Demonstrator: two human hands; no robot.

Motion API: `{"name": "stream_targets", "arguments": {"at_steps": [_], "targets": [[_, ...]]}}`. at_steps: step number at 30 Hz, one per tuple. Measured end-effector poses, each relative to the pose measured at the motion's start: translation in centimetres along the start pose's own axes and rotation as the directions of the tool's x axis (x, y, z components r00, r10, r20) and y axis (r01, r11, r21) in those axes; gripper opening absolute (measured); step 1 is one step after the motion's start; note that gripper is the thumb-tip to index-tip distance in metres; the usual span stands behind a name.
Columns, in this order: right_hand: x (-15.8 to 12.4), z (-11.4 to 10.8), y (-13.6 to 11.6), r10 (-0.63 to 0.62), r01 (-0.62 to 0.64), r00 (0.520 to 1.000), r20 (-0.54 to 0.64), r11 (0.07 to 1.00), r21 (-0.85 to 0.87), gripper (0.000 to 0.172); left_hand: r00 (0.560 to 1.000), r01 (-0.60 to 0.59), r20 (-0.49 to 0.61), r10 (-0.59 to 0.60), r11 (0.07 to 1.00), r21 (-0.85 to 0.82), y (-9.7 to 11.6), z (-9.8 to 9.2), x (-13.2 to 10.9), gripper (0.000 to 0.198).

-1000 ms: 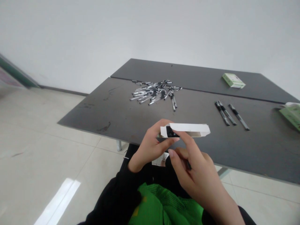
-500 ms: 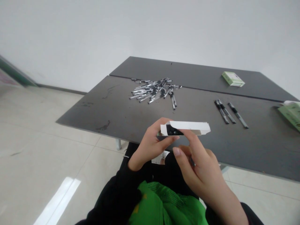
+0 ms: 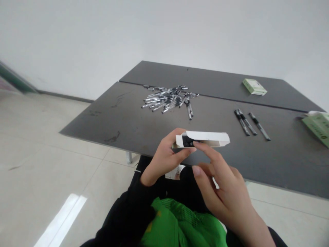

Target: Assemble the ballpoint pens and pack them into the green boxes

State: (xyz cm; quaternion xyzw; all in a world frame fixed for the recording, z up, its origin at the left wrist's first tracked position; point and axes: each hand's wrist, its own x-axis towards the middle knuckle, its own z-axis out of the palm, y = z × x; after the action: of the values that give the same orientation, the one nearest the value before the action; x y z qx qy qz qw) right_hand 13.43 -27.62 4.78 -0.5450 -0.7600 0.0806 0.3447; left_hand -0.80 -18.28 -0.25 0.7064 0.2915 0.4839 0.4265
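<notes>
Box (image 3: 207, 136) sits in left hand (image 3: 167, 156), print (image 3: 323, 133) on rightmost carton (image 3: 315, 124) illegible.

Before you: dark table (image 3: 216, 154), two tops meeting at a seam (image 3: 221, 98). On the near top (image 3: 154, 132), a loose heap of pens (image 3: 168, 99) at mixed angles, reaching up to the seam. To your right, three separate pens (image 3: 247, 122), roughly parallel, dark grips. Dark smears (image 3: 112, 137) toward your left. Far top (image 3: 218, 82) bears a pale green box (image 3: 254, 87). Second green box (image 3: 317, 127) at your right, cut off by the view's edge.
</notes>
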Motion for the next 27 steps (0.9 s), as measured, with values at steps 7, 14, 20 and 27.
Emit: {"name": "stream_targets", "arguments": {"at_steps": [7, 14, 20, 27], "targets": [[0.35, 0.56, -0.50, -0.032, 0.033, 0.998, 0.053, 0.999, -0.021, 0.041, 1.000, -0.012, 0.000, 0.012, 0.999, -0.051, -0.17, 0.13, -0.22, 0.021], [0.24, 0.29, -0.26, 0.006, -0.006, 1.000, -0.009, 1.000, -0.020, 0.039, 1.000, -0.005, 0.002, 0.005, 0.998, -0.057, 0.01, 0.20, -0.15, 0.022], [0.11, -0.05, -0.13, 0.021, -0.023, 0.999, -0.039, 0.999, -0.029, 0.036, 1.000, -0.026, -0.002, 0.026, 0.999, -0.048, -0.18, 0.24, -0.15, 0.022], [0.12, 0.28, -0.05, 0.023, -0.023, 1.000, -0.004, 1.000, -0.001, 0.037, 1.000, -0.014, -0.001, 0.014, 0.998, -0.064, 0.25, 0.24, -0.10, 0.019]]}}
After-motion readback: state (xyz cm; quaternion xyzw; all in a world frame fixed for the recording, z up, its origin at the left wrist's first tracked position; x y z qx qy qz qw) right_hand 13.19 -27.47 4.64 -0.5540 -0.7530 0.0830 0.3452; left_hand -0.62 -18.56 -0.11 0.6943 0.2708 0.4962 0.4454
